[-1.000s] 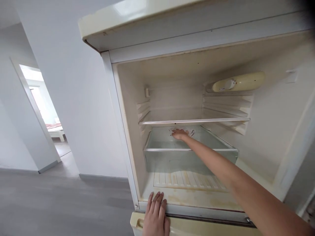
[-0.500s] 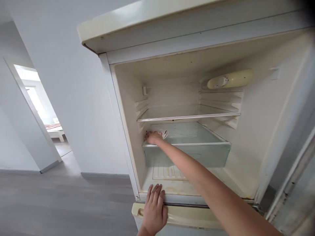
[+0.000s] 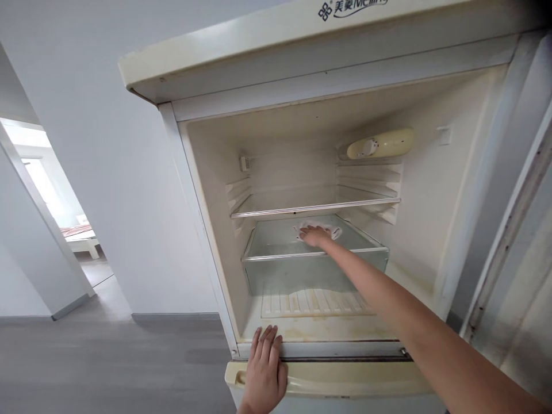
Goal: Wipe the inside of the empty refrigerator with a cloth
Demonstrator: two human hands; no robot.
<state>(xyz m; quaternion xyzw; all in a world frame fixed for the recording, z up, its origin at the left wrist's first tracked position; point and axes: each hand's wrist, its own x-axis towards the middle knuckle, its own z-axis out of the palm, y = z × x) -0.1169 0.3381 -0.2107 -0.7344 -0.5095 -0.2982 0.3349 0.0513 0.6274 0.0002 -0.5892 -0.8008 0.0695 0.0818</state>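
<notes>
My right hand reaches into the refrigerator and presses a white cloth onto the lower glass shelf. Parts of the cloth stick out on both sides of the fingers; the rest is hidden under the palm. My left hand lies with outstretched fingers on the front bottom edge of the compartment, over the top of the lower door, and holds nothing.
An upper glass shelf crosses above my right hand. A yellowish lamp housing juts from the right wall. Brownish stains mark the compartment floor. The open upper door stands at the right.
My right hand has slid the cloth from the left end of the lower shelf to its middle, farther right. My left hand stays on the edge. The view has shifted slightly.
</notes>
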